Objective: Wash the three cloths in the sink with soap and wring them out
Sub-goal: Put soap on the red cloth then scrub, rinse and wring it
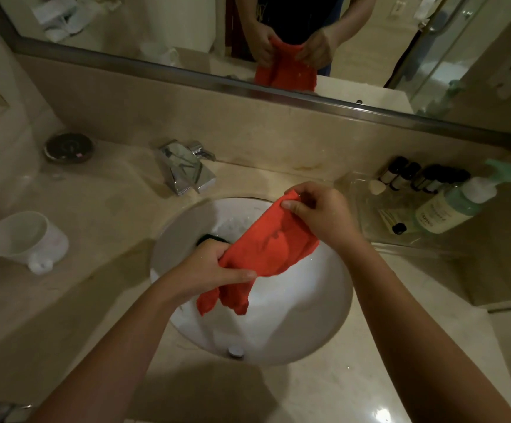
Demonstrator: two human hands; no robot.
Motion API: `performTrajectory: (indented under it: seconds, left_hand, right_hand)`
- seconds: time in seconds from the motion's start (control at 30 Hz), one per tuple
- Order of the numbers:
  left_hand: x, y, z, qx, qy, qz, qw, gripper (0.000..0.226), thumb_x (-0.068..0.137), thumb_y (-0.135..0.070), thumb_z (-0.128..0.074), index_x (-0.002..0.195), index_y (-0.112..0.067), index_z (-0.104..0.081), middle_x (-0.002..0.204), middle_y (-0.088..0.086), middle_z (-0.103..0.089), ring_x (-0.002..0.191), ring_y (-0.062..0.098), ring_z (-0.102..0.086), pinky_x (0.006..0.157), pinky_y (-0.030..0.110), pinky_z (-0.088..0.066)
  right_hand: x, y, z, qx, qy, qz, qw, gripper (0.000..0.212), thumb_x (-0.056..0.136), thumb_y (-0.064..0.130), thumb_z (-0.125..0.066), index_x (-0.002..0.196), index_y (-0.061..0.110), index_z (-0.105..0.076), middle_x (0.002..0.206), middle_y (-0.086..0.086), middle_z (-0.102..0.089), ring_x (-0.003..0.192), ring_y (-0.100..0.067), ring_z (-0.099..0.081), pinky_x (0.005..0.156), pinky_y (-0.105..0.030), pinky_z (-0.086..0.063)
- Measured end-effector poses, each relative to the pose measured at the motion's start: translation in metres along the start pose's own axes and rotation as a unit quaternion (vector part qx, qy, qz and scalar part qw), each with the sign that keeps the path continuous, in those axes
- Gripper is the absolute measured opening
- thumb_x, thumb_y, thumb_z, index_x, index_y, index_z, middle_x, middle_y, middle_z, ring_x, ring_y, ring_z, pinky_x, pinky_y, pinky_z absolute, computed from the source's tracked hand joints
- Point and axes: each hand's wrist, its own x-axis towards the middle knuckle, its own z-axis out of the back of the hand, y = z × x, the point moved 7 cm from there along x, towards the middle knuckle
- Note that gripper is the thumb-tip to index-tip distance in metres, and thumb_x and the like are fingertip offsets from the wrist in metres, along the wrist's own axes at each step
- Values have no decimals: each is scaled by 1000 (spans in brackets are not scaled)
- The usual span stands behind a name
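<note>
Left hand [214, 270] is gripping the near end of the red cloth [266, 248], fingers curled round it, loose tail hanging below into the white sink [318, 325]. Right hand [318, 215] is pinching the far end, thumb on top; cloth is stretching between both hands above the basin. Something dark [210, 238] is lying in the bowl behind the left hand, can't tell what. Chrome faucet [187, 169] sitting far-left of the basin; pump bottle [461, 203] standing far right.
</note>
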Motion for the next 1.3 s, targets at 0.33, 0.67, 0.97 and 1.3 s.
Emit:
performTrajectory:
  seconds: [0.33, 0.67, 0.97, 1.3]
  left_hand:
    - [1, -7, -20, -167, 48, -5, 985, 26, 76, -6, -71, 102, -8, -66, 90, 4, -74, 84, 16, -69, 71, 25, -52]
    - [-1, 3, -38, -408, 56, 41, 910, 45, 73, 2, -60, 116, -9, -65, 104, 12, -73, 92, 23, -71, 72, 32, -58]
    - [-2, 13, -41, -493, 62, 91, 863, 44, 68, 7, -57, 106, -9, -71, 99, 15, -72, 88, 27, -72, 70, 35, -60]
    - [-2, 16, -23, -432, 34, 83, 898, 57, 66, 13, -62, 119, -9, -62, 102, 14, -71, 86, 24, -72, 77, 38, -59]
  right_hand:
    - [-6, -30, -36, 89, 32, -47, 994, 38, 92, 22, -64, 129, 16, -57, 120, 5, -57, 101, -8, -55, 88, -24, -44]
    - [-103, -106, -86, 183, 208, -318, 907, 73, 89, 72, -18, 103, 21, -67, 99, -2, -73, 98, -17, -67, 94, -39, -49]
    - [-106, -86, -97, 437, 240, -171, 850, 101, 69, 90, -38, 127, 9, -57, 111, -15, -67, 107, -25, -62, 102, -39, -45]
    - [-100, -73, -80, 442, 165, -159, 867, 25, 69, 9, -83, 89, 1, -71, 80, -13, -71, 66, -21, -66, 60, -28, -53]
